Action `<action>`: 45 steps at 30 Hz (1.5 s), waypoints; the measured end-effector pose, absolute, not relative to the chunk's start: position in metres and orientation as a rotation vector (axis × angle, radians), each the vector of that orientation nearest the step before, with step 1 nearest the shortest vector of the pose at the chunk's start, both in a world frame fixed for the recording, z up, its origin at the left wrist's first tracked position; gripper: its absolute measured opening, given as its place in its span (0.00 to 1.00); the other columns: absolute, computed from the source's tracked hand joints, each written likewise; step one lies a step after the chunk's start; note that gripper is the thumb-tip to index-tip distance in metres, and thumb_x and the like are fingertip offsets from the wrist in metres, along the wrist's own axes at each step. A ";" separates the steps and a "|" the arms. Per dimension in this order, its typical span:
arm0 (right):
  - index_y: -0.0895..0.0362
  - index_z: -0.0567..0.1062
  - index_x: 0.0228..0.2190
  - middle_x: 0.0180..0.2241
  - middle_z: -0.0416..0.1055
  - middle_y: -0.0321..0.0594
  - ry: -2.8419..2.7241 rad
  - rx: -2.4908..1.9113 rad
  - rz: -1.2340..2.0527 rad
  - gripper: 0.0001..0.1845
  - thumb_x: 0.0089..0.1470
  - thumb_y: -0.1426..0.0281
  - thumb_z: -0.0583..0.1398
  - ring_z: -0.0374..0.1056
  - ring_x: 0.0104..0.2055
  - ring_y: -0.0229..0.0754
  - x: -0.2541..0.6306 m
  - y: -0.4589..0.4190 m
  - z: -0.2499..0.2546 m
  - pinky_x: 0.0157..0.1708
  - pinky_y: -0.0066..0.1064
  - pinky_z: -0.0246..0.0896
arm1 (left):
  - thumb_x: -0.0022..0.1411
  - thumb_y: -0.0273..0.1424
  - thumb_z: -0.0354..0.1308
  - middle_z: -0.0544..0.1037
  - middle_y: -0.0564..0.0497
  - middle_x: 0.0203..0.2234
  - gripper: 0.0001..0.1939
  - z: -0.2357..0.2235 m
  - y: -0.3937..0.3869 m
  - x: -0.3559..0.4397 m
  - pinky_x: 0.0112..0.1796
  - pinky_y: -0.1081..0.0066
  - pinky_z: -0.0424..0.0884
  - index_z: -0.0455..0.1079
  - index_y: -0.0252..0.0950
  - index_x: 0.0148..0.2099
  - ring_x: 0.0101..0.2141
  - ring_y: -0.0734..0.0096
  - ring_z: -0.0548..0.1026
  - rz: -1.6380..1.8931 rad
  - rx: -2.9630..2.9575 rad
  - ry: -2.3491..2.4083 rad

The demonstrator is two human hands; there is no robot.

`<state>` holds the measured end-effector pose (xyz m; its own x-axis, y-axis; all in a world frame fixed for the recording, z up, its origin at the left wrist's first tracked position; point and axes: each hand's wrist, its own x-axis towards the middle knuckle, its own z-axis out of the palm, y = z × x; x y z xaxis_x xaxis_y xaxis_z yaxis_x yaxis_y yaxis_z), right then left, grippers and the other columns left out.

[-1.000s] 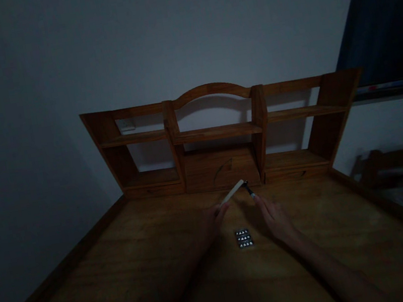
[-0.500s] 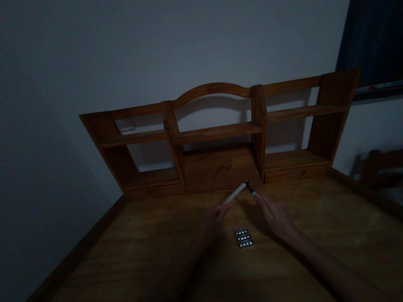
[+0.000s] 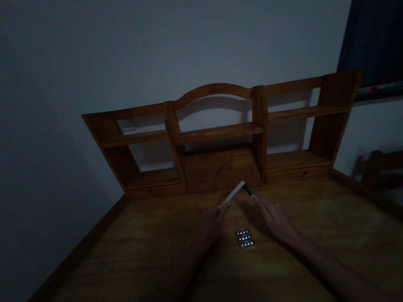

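In the head view my left hand [image 3: 214, 219] is closed around the lower end of a pale flat stick [image 3: 233, 193], which slants up to the right. My right hand [image 3: 275, 216] grips a slim tool with a black tip and a whitish handle [image 3: 249, 192]; its exact kind is too small and dark to make out. The tool's tip meets or overlaps the far end of the stick; I cannot tell whether they touch. Below and between my hands, a small flat dark pack [image 3: 245, 238] with rows of bright whitish pieces lies on the wooden desk [image 3: 156, 250].
A wooden shelf unit [image 3: 217, 133] with open compartments stands along the desk's back edge, against a pale wall [image 3: 182, 31]. A power socket [image 3: 128, 126] shows behind its left part. Raised wooden edges [image 3: 390, 208] border the desk's sides. The room is dim.
The pale stick's far end and the black tip have shifted slightly left. Both hands keep their grips, and the view has moved slightly.
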<state>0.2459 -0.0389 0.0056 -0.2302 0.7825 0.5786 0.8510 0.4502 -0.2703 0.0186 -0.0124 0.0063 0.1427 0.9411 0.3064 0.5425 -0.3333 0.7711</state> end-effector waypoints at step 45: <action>0.57 0.70 0.35 0.25 0.73 0.42 -1.760 -1.428 0.039 0.24 0.64 0.55 0.44 0.71 0.27 0.45 0.243 -0.043 0.019 0.26 0.28 0.55 | 0.63 0.52 0.41 0.78 0.49 0.26 0.30 0.000 -0.003 0.017 0.33 0.70 0.65 0.76 0.35 0.33 0.29 0.65 0.75 1.043 1.967 1.429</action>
<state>0.2435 -0.0430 0.0188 0.0101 0.8161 0.5778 0.7894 0.3481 -0.5056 0.0173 -0.0028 -0.0005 0.1594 0.9424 0.2941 0.5671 -0.3313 0.7541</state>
